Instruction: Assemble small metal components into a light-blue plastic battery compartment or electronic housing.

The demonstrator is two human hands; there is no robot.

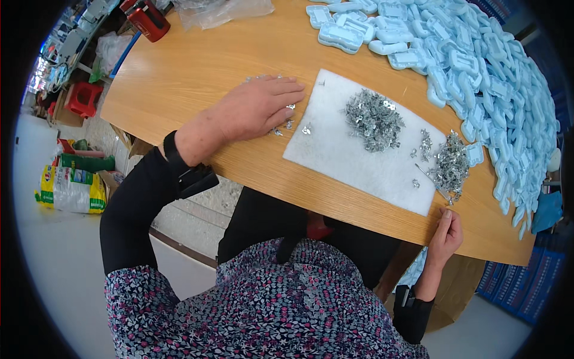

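My left hand (257, 107) lies palm down with fingers stretched out over a scatter of small silvery metal clips (289, 124) on the wooden table. Its fingertips reach close to the left edge of a white felt-like pad (341, 152). On that pad sits a heap of the same small metal parts (375, 121). A second heap (452, 167) covers the pad's right edge. My right hand (446, 236) is closed at the table's near edge, thumb pressed to the fingers. A thin rod (426, 174) points from the pad toward those fingertips; whether they hold it is unclear.
Many light-blue plastic cases (466, 66) are piled across the table's far right. A red container (145, 21) and clear plastic bags (221, 11) are at the far left. A red stool (82, 99) and a packed bag (72, 190) are on the floor at left.
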